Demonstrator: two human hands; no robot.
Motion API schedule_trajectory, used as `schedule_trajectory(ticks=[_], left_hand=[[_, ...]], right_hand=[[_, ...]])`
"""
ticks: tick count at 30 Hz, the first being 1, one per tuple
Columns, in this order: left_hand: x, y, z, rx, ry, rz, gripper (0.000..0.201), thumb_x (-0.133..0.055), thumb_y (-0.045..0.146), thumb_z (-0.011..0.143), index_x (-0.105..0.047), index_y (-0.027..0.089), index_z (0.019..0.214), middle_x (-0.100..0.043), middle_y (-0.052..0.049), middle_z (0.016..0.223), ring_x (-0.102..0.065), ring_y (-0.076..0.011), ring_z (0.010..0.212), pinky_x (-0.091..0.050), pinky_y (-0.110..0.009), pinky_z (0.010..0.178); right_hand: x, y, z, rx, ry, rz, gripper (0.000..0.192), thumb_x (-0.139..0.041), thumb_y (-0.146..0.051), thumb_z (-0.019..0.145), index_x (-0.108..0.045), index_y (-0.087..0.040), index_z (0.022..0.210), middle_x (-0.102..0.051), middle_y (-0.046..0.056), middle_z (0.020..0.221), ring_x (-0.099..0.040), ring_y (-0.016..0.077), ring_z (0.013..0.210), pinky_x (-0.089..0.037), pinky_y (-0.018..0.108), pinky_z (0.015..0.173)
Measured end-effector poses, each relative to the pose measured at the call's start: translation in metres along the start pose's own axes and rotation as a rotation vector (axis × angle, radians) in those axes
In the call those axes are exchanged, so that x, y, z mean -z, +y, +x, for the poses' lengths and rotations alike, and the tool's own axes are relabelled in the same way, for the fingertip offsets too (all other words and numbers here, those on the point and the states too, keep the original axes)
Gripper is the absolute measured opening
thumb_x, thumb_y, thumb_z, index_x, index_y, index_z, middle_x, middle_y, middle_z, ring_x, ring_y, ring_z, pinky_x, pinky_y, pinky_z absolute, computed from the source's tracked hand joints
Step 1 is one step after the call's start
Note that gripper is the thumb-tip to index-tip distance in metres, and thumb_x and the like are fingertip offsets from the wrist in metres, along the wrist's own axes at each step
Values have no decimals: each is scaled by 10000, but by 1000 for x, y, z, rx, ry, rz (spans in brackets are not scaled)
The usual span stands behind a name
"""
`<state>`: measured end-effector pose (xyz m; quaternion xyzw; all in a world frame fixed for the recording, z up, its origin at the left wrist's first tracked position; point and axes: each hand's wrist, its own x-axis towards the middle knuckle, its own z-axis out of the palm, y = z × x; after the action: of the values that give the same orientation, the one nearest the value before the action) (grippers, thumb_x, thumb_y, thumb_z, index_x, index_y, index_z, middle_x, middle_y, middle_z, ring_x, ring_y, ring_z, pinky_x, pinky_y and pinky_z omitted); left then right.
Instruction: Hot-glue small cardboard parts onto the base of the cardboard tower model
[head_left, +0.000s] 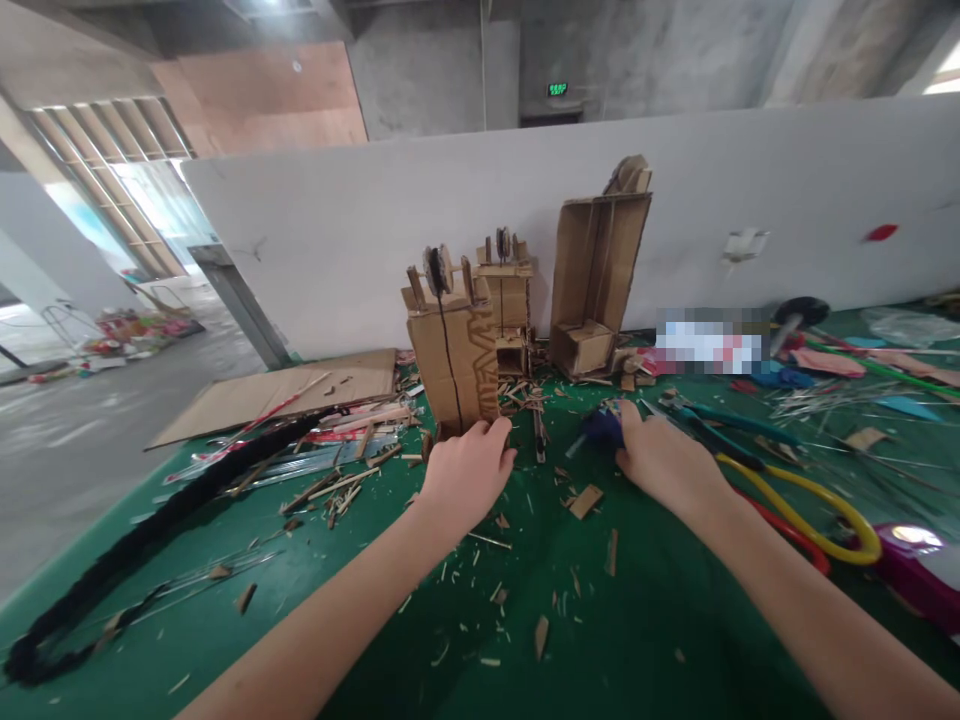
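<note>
My left hand point(469, 472) is closed on the lower front of a cardboard tower point(450, 355), which stands slightly tilted on the green table. A cardboard pulley wheel point(436, 270) sits between two posts on its top, and a dark cord runs down its front. My right hand point(664, 455), fingers curled, grips a small dark blue object point(604, 427) with a pale end; blur hides its kind. Behind the tower is a second cardboard pulley model point(506, 300). To its right stands a tall open cardboard box frame point(604, 270) with a small box at its foot.
Cardboard scraps point(586, 502) and thin sticks litter the green table point(360, 620). Yellow-handled scissors point(862, 530), teal-handled pliers point(742, 422) and a purple-and-white device point(919, 570) lie at right. A black fuzzy strip point(150, 535) and flat cardboard point(277, 395) lie at left. A white partition point(337, 230) rises behind.
</note>
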<state>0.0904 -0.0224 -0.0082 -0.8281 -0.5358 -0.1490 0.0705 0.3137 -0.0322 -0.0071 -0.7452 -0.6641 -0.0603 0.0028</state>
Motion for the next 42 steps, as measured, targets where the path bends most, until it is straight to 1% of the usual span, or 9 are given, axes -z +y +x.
schedule_trajectory(ticks=[2,6,9,11,14,17,20,26,42], left_hand=[[2,-8,-3,-49,-3,-49,234,-452,264,846,-529,259,1067,-614,-52,856,-607,-210,665,-426,-277,538],[7,-25,-6,-117,-57,-176,239,-454,252,843,-567,279,1052,-617,-40,926,-605,-199,764,-446,-273,612],[9,-35,-4,-158,-86,-302,247,-502,210,793,-585,253,1021,-630,-37,933,-601,-194,805,-460,-294,710],[11,-41,-3,-174,-100,-380,283,-507,157,758,-592,249,1013,-645,-25,924,-605,-178,801,-460,-286,734],[13,-47,-2,-179,-132,-453,282,-517,150,743,-596,255,993,-663,5,868,-614,-153,749,-463,-259,702],[13,-50,-1,-160,-147,-476,223,-552,191,744,-593,254,954,-661,25,816,-617,-144,721,-465,-245,668],[12,-51,-1,-135,-145,-470,196,-543,181,753,-589,257,928,-657,31,797,-617,-144,717,-460,-244,647],[9,-51,-3,-130,-134,-411,140,-541,199,754,-556,232,890,-637,22,774,-604,-150,704,-434,-244,617],[11,-50,-2,-183,-129,-360,108,-550,221,779,-557,231,886,-626,26,759,-586,-141,694,-419,-250,620]], right_hand=[[-1,-3,-2,-26,35,-28,424,-520,-203,769,-397,-89,1158,-552,167,887,-621,308,798,-415,328,587],[4,-1,-7,-79,149,-29,279,-497,-226,776,-471,-93,1020,-505,171,927,-617,293,737,-408,317,535],[8,4,-7,-44,197,213,152,-478,-257,800,-525,-143,890,-531,119,844,-602,234,691,-421,305,554],[8,3,-10,-11,119,568,153,-494,-323,803,-538,-177,819,-557,75,757,-591,202,662,-441,292,560],[5,-5,-17,5,-188,1150,267,-538,-438,773,-535,-185,857,-572,31,638,-564,164,557,-440,258,450],[2,-17,-25,-4,-418,1375,289,-547,-456,769,-520,-171,809,-488,-27,434,-444,104,385,-354,209,346],[-1,-30,-29,11,-519,1450,292,-511,-455,793,-496,-177,703,-403,-63,336,-312,55,290,-252,179,301],[-5,-47,-35,2,-676,1470,301,-498,-441,798,-469,-190,634,-367,-79,316,-245,33,260,-169,167,277],[-4,-56,-39,-56,-685,1439,327,-506,-434,800,-412,-200,591,-332,-80,341,-259,40,302,-175,168,287]])
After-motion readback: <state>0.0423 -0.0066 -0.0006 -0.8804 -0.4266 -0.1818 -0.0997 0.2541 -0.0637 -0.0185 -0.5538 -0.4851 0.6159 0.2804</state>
